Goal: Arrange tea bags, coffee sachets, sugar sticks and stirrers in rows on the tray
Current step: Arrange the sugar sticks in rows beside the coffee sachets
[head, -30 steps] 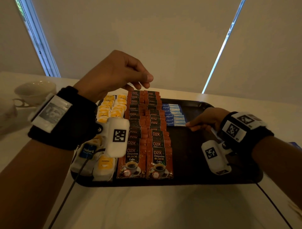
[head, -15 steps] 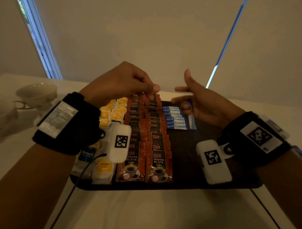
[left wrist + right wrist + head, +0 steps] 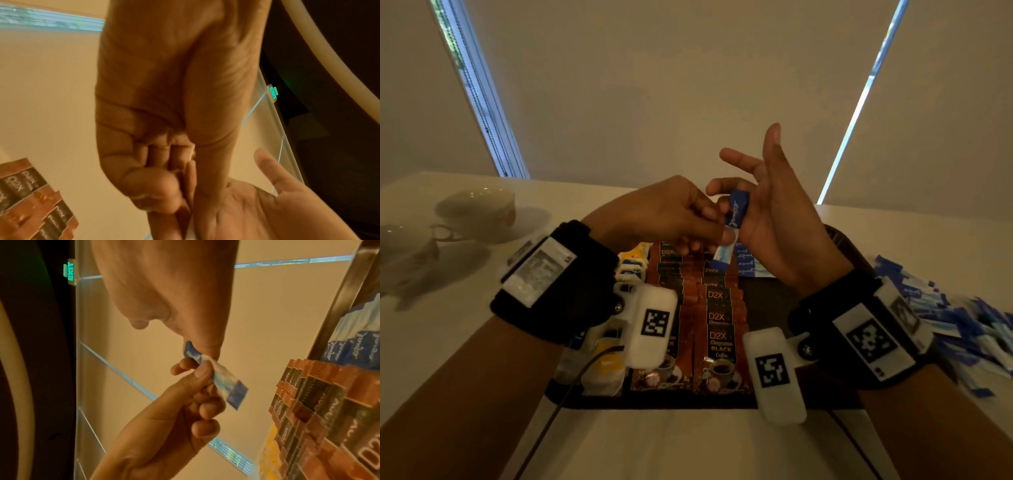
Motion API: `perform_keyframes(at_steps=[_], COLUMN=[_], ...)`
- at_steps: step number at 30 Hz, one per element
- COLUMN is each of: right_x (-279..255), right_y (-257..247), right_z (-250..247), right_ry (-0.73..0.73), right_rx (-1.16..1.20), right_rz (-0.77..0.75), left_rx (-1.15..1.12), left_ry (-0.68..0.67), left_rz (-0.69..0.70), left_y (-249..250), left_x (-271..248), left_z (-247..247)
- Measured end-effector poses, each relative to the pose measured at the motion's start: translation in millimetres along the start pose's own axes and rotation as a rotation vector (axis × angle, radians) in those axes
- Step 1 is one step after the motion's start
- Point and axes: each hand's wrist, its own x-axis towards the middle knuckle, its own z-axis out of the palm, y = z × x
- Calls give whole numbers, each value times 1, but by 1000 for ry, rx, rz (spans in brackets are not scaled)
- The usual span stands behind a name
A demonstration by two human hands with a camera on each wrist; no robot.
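Note:
Both hands are raised above the dark tray (image 3: pixel 767 298). My left hand (image 3: pixel 717 229) pinches a blue sugar stick (image 3: pixel 734 214) between thumb and forefinger near its middle. The stick's upper end is tucked among the fingers of my right hand (image 3: pixel 726 192), whose thumb and forefinger point up and away. The right wrist view shows the same stick (image 3: pixel 224 381) held at both places. On the tray lie two rows of coffee sachets (image 3: pixel 719 329), a row of yellow tea bags (image 3: pixel 631 263) to their left, and a short row of sugar sticks (image 3: pixel 748 263) to their right.
A loose heap of blue sugar sticks (image 3: pixel 962 325) lies on the white table right of the tray. Two cups (image 3: pixel 479 212) stand at the far left. The tray's right part is bare dark surface.
My right hand left the sugar row on the tray and rose, turning palm inward with a stick. My left hand moved right from the coffee rows and took hold of that stick.

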Motion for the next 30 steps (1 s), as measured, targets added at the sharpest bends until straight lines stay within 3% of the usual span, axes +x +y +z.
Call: perform_keyframes(at_steps=[3, 6, 9, 11, 13, 16, 22, 27, 30], right_x=[1, 5, 4, 0, -2, -2, -8, -13, -16], right_y=[0, -2, -6, -6, -5, -5, -22, -38, -45], right_z=[1, -6, -17, -21, -24, -27, -29, -33, -36], right_ry=[34, 126, 59, -4, 10, 72, 18, 43, 37], right_rx=[-4, -284, -616, -644, -570, -621, -1085, -1020, -1231], right_rz=[-76, -156, -48, 59, 65, -12, -149, -125, -154], left_rx=[-43, -74, -176, -243, -279, -281, -185, -234, -256], left_ry=[25, 63, 191, 270, 308, 289, 204, 202, 240], left_rz=[-21, -1, 57, 90, 97, 80, 167, 207, 254], left_y=[-1, -2, 0, 1, 1, 1, 6, 5, 5], left_x=[2, 1, 0, 1, 3, 2, -2, -1, -1], left_z=[-3, -9, -12, -10, -9, -9, -6, -5, -6])
